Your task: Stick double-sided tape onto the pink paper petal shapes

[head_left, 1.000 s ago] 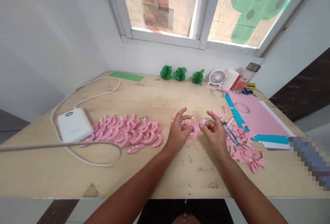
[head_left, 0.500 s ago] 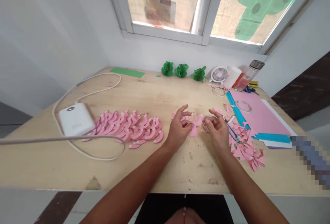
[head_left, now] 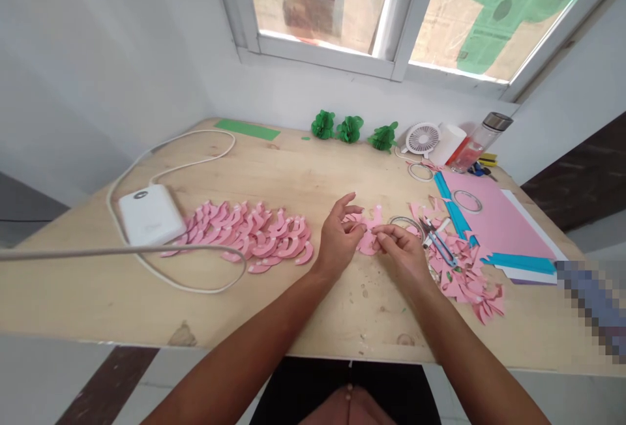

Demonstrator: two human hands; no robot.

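Note:
My left hand (head_left: 337, 237) and my right hand (head_left: 403, 254) meet over a pink curved paper piece (head_left: 368, 237) in the middle of the wooden table (head_left: 293, 177). Both pinch it, the left with thumb and forefinger, its other fingers raised. Left of my hands lies a row of several pink curved cut-outs (head_left: 249, 236). A clear tape ring (head_left: 405, 221) and small blue-handled scissors (head_left: 440, 242) lie just right of my right hand, beside a heap of pink paper scraps (head_left: 464, 278).
A white power bank (head_left: 149, 214) with a looping white cable (head_left: 195, 285) lies at the left. Pink and blue paper sheets (head_left: 489, 219) lie at the right. At the back stand three green paper pompoms (head_left: 349, 129), a small white fan (head_left: 423, 138) and a bottle (head_left: 482, 139).
My right hand has moved left from beside the tape ring to the pink piece held by my left hand; both now pinch it. The view has tilted slightly.

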